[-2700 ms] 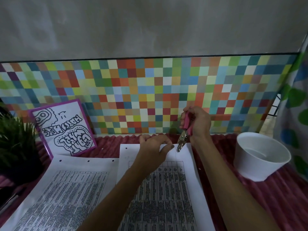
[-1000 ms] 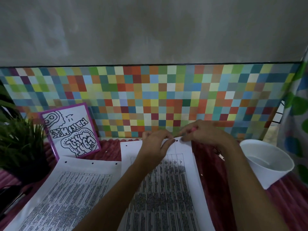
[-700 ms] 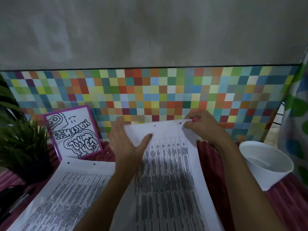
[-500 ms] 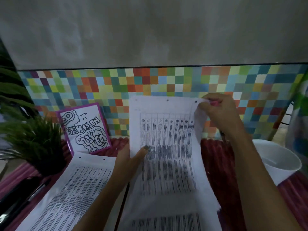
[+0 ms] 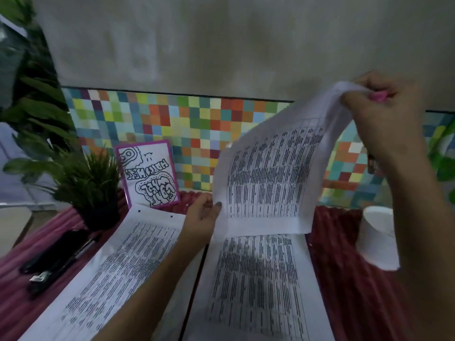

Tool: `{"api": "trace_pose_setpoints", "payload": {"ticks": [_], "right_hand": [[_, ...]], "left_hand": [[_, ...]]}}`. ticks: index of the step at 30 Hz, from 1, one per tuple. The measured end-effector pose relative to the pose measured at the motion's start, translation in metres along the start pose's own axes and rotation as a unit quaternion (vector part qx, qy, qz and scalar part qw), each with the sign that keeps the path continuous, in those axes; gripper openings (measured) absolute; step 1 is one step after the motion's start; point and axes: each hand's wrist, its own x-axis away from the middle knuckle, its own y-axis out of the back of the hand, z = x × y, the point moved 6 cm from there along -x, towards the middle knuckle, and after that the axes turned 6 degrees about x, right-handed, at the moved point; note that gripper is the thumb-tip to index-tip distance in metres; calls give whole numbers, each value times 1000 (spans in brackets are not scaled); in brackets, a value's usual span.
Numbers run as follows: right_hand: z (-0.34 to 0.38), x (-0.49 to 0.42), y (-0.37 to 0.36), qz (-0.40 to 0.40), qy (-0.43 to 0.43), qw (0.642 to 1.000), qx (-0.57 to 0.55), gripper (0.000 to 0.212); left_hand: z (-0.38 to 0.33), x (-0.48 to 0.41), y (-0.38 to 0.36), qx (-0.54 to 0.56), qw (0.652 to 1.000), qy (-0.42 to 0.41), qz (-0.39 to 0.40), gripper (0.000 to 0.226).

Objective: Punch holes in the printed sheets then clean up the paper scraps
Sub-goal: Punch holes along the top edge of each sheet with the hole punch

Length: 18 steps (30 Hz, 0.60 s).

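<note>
My right hand [image 5: 384, 114] is raised at the upper right. It pinches the top corner of a printed sheet [image 5: 270, 173] and also holds the pink-handled hole punch [image 5: 379, 96], whose metal end [image 5: 371, 163] pokes out below the wrist. The sheet hangs curved in the air, clear of the table. My left hand [image 5: 203, 217] pinches its lower left edge, thumb on the printed side. Under it lies another printed sheet [image 5: 258, 279] on the red ribbed mat [image 5: 344, 279]. A sheet with punched holes along its far edge [image 5: 118, 262] lies to the left.
A white bowl [image 5: 374, 232] stands on the mat at the right, partly behind my right forearm. A potted plant [image 5: 91, 183] and a purple-framed drawing [image 5: 150, 173] stand at the back left against the coloured tile wall. Black pens [image 5: 54, 254] lie at the left edge.
The punching at the sheet's top edge ended. Both hands then lifted that sheet off the pile, and my right hand carried its top up and to the right. My view swung left.
</note>
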Motion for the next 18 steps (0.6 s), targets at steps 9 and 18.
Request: {"api": "trace_pose_setpoints", "payload": {"ticks": [9,18], "right_hand": [[49,-42,-30,50,-5,998,47,28],[6,82,-229,501,-147,847,98,32]], "left_hand": [[-54,2,108,38,990,-12,-138,14],[-21,116,232,-248,948,146,-133,13]]}}
